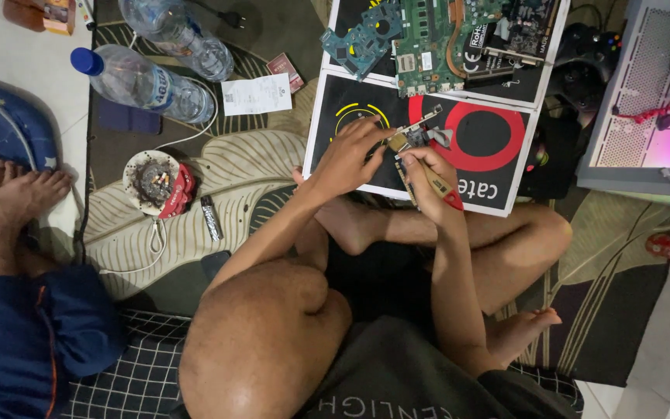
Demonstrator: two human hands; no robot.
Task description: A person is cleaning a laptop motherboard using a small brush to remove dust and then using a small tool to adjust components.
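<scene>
Left hand [348,159] fingers pinched, forearm stretched forward, right hand [426,177] curled closed, wrist bent, both hands nearly touching

2 plastic bottles [149,81] – 1 ashtray [151,181], 2 circuit boards [428,35], 1 receipt [256,95], 1 brush [426,177]

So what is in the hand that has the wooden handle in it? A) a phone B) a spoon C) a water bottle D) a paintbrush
D: the right hand grips a paintbrush with a wooden handle and a red end, its bristle end against the small circuit board that the left hand steadies on the black cardboard box.
</scene>
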